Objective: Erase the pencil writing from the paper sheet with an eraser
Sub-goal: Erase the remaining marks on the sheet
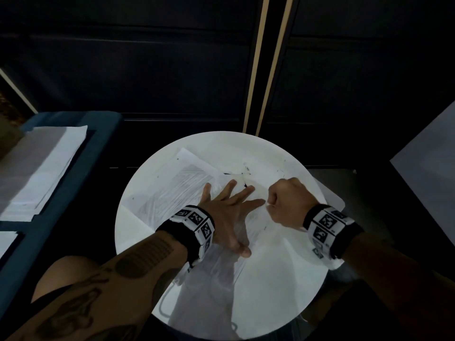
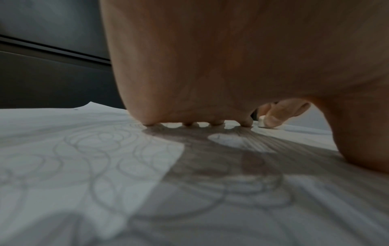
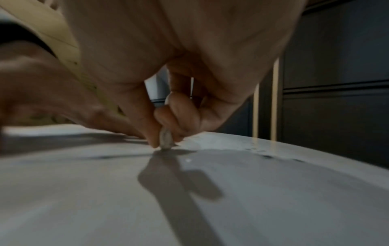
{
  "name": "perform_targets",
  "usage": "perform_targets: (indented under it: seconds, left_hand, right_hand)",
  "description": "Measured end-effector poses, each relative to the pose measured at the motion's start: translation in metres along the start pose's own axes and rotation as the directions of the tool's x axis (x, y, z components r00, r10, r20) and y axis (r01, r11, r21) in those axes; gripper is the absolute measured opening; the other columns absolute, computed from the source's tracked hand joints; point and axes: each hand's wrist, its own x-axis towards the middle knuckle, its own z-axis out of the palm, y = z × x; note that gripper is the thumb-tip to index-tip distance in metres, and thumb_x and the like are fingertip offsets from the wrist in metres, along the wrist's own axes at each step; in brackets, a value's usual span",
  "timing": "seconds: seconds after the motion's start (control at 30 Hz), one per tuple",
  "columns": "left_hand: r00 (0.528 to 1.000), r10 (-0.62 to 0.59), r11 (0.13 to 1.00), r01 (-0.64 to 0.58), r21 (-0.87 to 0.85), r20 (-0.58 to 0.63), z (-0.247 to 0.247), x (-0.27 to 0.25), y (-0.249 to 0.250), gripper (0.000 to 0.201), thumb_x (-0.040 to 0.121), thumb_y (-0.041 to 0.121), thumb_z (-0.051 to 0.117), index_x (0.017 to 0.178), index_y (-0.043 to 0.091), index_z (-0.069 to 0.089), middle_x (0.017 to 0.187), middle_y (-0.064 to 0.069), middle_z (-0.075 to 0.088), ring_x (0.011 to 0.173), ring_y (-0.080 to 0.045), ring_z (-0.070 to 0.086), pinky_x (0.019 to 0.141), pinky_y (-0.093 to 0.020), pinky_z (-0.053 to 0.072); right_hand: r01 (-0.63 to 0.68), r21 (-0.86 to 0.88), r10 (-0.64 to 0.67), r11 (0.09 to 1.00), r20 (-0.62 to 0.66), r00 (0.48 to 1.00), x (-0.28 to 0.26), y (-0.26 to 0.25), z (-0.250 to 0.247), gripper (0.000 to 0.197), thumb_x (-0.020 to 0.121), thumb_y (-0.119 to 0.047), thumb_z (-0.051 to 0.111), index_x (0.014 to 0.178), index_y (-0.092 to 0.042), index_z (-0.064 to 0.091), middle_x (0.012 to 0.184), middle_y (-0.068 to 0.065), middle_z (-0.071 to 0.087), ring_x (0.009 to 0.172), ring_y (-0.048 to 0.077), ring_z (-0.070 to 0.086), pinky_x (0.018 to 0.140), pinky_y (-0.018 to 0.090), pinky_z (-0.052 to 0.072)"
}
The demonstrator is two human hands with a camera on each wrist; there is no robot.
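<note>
While the left hand [image 1: 225,212] lies flat with fingers spread wide on the paper sheet [image 1: 177,193], pinning it to the round white table [image 1: 270,291], the right hand [image 1: 286,201] is balled up just beside those fingertips, so from the head view you can't really see what it holds. Grey pencil scribble covers the sheet left of the flat hand, and a stack of other papers [image 1: 41,168] sits well apart on a blue surface [image 1: 105,124] to the left. Both wrists wear bands with black-and-white markers.

From the left wrist view, the palm arches over the sheet with the fingertips [image 2: 246,123] pressed straight down on it, nothing gripped. Looping pencil lines [image 2: 105,158] run all over the paper under and in front of the hand. Past the fingers you can spot the other hand's fingers with a small white eraser [image 2: 261,122] touching the sheet.

Over on the right wrist view, the thumb and fingers pinch the eraser [image 3: 165,139] tight, only its grubby lower end poking out below the fingertips [image 3: 179,116]. That end sits right on the paper, with the left hand's blurry fingers just beside it.
</note>
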Motion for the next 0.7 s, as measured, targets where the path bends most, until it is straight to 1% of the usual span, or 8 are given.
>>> perform_targets:
  seconds: [0.1,0.17,0.23,0.3,0.37,0.4,0.53,0.7]
  left_hand:
    - [1.000,-0.002,1.000,0.002,0.008,-0.003,0.003,0.003,-0.001,0.134,0.063,0.083,0.076,0.154,0.059,-0.020,0.166,0.021,-0.034,0.152,-0.024,-0.038,0.115,-0.077,-0.015]
    - [1.000,0.006,1.000,-0.006,0.005,-0.001,0.001,0.002,-0.001,0.133,0.065,0.082,0.076,0.155,0.059,-0.019,0.166,0.020,-0.033,0.152,-0.024,-0.038,0.115,-0.077,-0.015]
    - [1.000,0.008,1.000,-0.008,0.000,-0.001,0.000,0.000,-0.001,0.132,0.066,0.081,0.077,0.156,0.058,-0.017,0.167,0.021,-0.033,0.153,-0.023,-0.037,0.115,-0.077,-0.016]
    - [1.000,0.007,1.000,-0.006,0.005,-0.011,0.002,0.001,-0.001,0.133,0.065,0.082,0.076,0.155,0.059,-0.019,0.166,0.021,-0.033,0.153,-0.023,-0.037,0.115,-0.077,-0.017]
    - [1.000,0.001,1.000,-0.001,0.011,-0.018,0.005,0.004,-0.002,0.135,0.063,0.083,0.076,0.154,0.060,-0.021,0.166,0.021,-0.034,0.152,-0.025,-0.038,0.115,-0.077,-0.017]
    - [1.000,-0.001,1.000,0.001,0.010,-0.012,0.004,0.005,-0.003,0.135,0.062,0.083,0.076,0.153,0.060,-0.021,0.166,0.021,-0.034,0.152,-0.025,-0.038,0.115,-0.077,-0.017]
    - [1.000,0.005,1.000,-0.005,0.003,0.000,-0.001,0.000,0.001,0.132,0.066,0.079,0.078,0.156,0.059,-0.017,0.167,0.021,-0.032,0.153,-0.022,-0.037,0.115,-0.077,-0.015]
    - [1.000,-0.006,1.000,0.006,0.016,0.000,0.001,0.002,0.000,0.133,0.065,0.081,0.077,0.154,0.059,-0.020,0.166,0.021,-0.034,0.152,-0.024,-0.037,0.116,-0.076,-0.015]
  right_hand:
    - [0.089,0.022,-0.091,0.996,0.118,0.989,-0.017,-0.010,0.014,0.019,0.075,-0.028,0.068,0.059,-0.026,0.058,0.073,-0.007,0.061,0.074,0.011,0.062,0.078,0.033,0.060]
    - [0.019,0.011,-0.020,1.000,0.071,0.997,-0.007,-0.003,0.006,0.019,0.076,-0.030,0.068,0.060,-0.026,0.059,0.078,-0.006,0.062,0.081,0.015,0.063,0.080,0.034,0.059]
    - [-0.050,-0.010,0.050,0.999,-0.009,0.999,0.002,0.002,-0.003,0.018,0.077,-0.031,0.066,0.063,-0.028,0.055,0.091,0.000,0.061,0.094,0.023,0.062,0.084,0.038,0.057]
    - [-0.007,-0.029,0.008,1.000,0.014,1.000,-0.001,-0.003,-0.001,0.018,0.078,-0.026,0.066,0.064,-0.028,0.055,0.092,0.002,0.060,0.094,0.024,0.062,0.082,0.039,0.058]
    - [0.068,-0.016,-0.065,0.998,0.114,0.991,-0.016,-0.014,0.010,0.018,0.077,-0.025,0.067,0.063,-0.025,0.058,0.082,-0.003,0.062,0.082,0.017,0.066,0.077,0.037,0.060]
    - [0.083,-0.013,-0.081,0.996,0.130,0.988,-0.018,-0.014,0.012,0.017,0.077,-0.027,0.068,0.063,-0.025,0.059,0.081,-0.004,0.063,0.082,0.015,0.065,0.078,0.036,0.061]
    - [-0.053,-0.035,0.054,0.998,0.019,0.998,0.002,0.000,-0.008,0.017,0.077,-0.031,0.065,0.067,-0.029,0.052,0.099,0.003,0.059,0.101,0.026,0.059,0.086,0.040,0.056]
    - [0.079,0.013,-0.080,0.997,0.139,0.987,-0.017,-0.009,0.013,0.017,0.074,-0.029,0.069,0.061,-0.025,0.059,0.077,-0.004,0.062,0.077,0.013,0.063,0.078,0.035,0.060]
